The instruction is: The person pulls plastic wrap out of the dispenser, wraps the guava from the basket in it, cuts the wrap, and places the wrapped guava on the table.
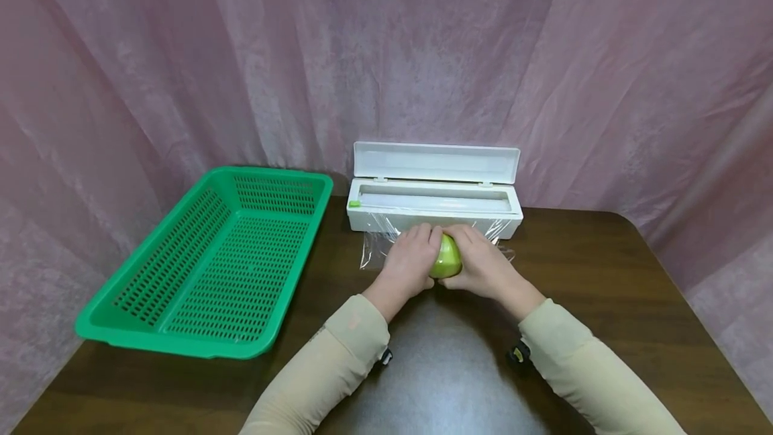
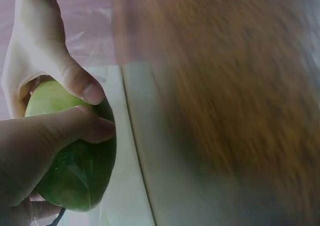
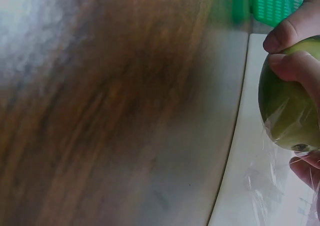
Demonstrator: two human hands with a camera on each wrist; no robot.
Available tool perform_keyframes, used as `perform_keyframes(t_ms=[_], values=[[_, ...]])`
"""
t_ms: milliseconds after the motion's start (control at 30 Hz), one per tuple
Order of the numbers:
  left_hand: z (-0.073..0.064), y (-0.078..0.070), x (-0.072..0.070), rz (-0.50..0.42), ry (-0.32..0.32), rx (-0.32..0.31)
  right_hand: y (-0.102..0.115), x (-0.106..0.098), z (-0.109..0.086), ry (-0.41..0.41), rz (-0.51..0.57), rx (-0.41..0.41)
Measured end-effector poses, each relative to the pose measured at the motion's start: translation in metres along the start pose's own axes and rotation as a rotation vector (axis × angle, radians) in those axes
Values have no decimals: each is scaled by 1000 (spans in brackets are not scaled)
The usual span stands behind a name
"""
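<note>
Both hands grip a smooth green fruit (image 1: pixel 446 258) shaped like an apple, in front of a white cling wrap dispenser (image 1: pixel 435 221). My left hand (image 1: pixel 410 259) curls round its left side and my right hand (image 1: pixel 481 266) round its right side. In the left wrist view the two thumbs lie close together on the near face of the fruit (image 2: pixel 82 173). Clear cling wrap (image 1: pixel 376 250) hangs from the dispenser's front and, in the right wrist view, clings to the lower part of the fruit (image 3: pixel 285 103). Palms and fingers hide much of the fruit.
The dispenser's lid (image 1: pixel 436 162) stands raised, with a wrap roll (image 1: pixel 435 202) inside and a small green slider (image 1: pixel 354 204) at its left. A green perforated basket (image 1: pixel 298 274) sits left on the dark wooden table (image 1: pixel 610 301). Pink curtains (image 1: pixel 423 52) hang behind.
</note>
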State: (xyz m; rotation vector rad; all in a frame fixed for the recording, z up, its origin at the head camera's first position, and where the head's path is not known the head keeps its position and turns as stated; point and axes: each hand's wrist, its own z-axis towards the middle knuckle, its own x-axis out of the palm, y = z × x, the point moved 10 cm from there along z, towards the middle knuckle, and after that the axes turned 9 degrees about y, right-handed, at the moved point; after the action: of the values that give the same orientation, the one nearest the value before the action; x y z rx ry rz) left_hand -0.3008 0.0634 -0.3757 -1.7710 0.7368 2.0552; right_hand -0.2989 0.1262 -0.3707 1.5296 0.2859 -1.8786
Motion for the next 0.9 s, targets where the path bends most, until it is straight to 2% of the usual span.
perform_keyframes(t_ms=[200, 433, 767, 900], values=[[-4, -5, -2, 26, 34, -18, 4, -1, -4, -1, 6, -24], [-8, -8, -4, 46, 28, -31, 10, -2, -7, 2, -7, -70], [-15, -17, -9, 92, 62, -30, 13, 1, -13, 71, 9, -29], [-19, -22, -12, 123, 44, -20, 15, 2, -17, 83, 10, -31]])
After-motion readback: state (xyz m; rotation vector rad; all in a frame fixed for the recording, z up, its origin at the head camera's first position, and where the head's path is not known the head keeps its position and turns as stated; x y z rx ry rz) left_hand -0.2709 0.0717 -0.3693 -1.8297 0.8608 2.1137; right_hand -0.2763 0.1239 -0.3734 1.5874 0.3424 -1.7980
